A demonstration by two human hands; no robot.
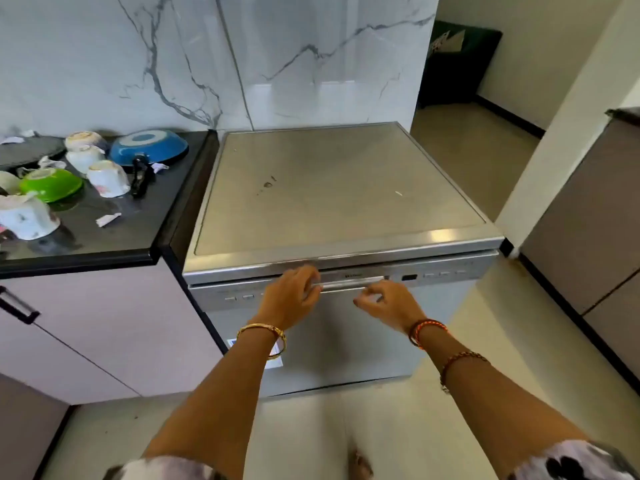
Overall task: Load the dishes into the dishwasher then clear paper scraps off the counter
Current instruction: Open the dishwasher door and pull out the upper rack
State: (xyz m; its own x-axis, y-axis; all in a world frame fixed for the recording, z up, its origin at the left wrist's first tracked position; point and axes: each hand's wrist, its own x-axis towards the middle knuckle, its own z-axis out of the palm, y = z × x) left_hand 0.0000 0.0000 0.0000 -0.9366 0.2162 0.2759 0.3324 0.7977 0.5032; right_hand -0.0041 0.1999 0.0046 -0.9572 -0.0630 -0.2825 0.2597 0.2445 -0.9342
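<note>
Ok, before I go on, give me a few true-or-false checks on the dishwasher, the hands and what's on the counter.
1. The dishwasher door is shut. True.
2. The left hand is at the door handle. True; its fingers reach the bar's left end.
3. The right hand holds a cup. False; it holds nothing, fingers loosely curled by the handle.
4. The blue bowl sits on top of the dishwasher. False; it lies upside down on the black counter.
5. Paper scraps lie on the counter. True.
6. The green bowl is already loaded. False; it is on the counter.
</note>
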